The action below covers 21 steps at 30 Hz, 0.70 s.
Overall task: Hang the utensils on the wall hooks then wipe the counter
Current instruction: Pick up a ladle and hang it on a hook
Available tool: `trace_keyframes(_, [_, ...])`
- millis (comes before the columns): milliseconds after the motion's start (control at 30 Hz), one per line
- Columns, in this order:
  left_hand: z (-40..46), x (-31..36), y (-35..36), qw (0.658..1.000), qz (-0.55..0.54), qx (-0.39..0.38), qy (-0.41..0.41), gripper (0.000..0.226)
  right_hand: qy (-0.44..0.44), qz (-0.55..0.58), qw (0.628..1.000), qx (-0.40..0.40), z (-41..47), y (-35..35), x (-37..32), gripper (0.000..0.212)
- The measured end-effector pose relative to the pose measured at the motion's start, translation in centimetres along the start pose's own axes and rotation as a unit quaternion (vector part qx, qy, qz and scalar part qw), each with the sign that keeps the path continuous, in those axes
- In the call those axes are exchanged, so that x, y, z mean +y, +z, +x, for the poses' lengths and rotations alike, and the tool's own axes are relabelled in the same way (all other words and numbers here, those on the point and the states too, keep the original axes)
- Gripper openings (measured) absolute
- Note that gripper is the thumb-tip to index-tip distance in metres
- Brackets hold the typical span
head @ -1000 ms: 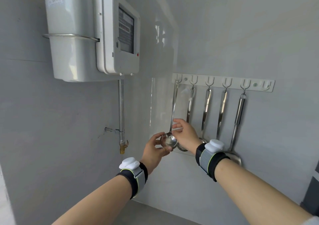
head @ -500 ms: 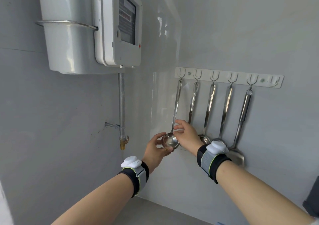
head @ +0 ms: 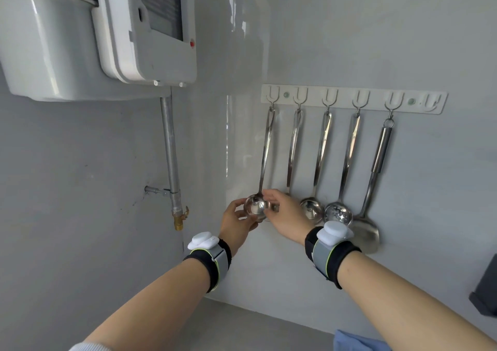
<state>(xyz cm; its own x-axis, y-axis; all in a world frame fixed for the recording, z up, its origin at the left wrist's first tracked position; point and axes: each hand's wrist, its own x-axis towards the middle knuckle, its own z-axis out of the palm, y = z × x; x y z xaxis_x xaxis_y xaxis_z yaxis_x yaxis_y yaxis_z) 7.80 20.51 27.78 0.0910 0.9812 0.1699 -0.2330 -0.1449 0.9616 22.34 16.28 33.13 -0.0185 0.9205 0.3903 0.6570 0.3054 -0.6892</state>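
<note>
Grey wall [head: 376,27] filled most of the frame. White meter box [head: 145,27] with its pale housing sat upper left, a metal pipe [head: 170,148] dropping from it to a brass fitting [head: 179,220] at mid-left. White hook rail [head: 352,102] ran across the upper right; five of its hooks were loaded, the far-right hook bare. Grey bench [head: 269,329] showed along the bottom, with a blue cloth [head: 355,341] at the bottom edge, right of centre.

Utensils hung in a row: small ladle [head: 265,159] on the leftmost hook, a second handle [head: 293,146] next to it, its bowl hidden behind the hand, then a ladle [head: 312,208], a slotted spoon [head: 338,213] and a turner [head: 365,232] farthest right.

Left hand [head: 236,225] cupped the small ladle's bowl from the left, fingers curled round it. Right hand [head: 285,216] pinched the same bowl at its top edge, probably at the neck; the exact contact was hard to make out. Both wrists wore black bands with white modules.
</note>
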Motion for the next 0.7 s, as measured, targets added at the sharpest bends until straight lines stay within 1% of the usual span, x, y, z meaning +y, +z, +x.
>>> trace_keyframes(133, [1.2, -1.1, 0.7, 1.0, -0.015, -0.007, -0.013, 0.039, -0.007, -0.033, 0.999, -0.004, -0.6, 0.2, 1.7, 0.045])
trace_keyframes(367, [2.2, -1.7, 1.0, 1.0, -0.006, -0.007, -0.017, 0.039, -0.01, -0.008, 1.0, -0.005, -1.1, 0.2, 3.1, 0.036])
trace_keyframes(533, [1.5, -2.2, 0.5, 0.999, -0.004, -0.011, -0.032, 0.036, 0.006, -0.001, 1.0, -0.005, -2.6, 0.2, 4.0, 0.042])
trace_keyframes(633, [0.2, -3.6, -0.3, 0.998, 0.036, -0.012, -0.042, 0.037, 0.028, 0.004, 1.0, -0.007, -4.7, 0.8, 5.3, 0.039])
trace_keyframes(700, [-0.9, -4.8, -0.8, 0.995, 0.089, -0.012, -0.042, 0.035, 0.048, 0.012, 0.999, -0.007, -6.7, 1.6, 6.6, 0.037])
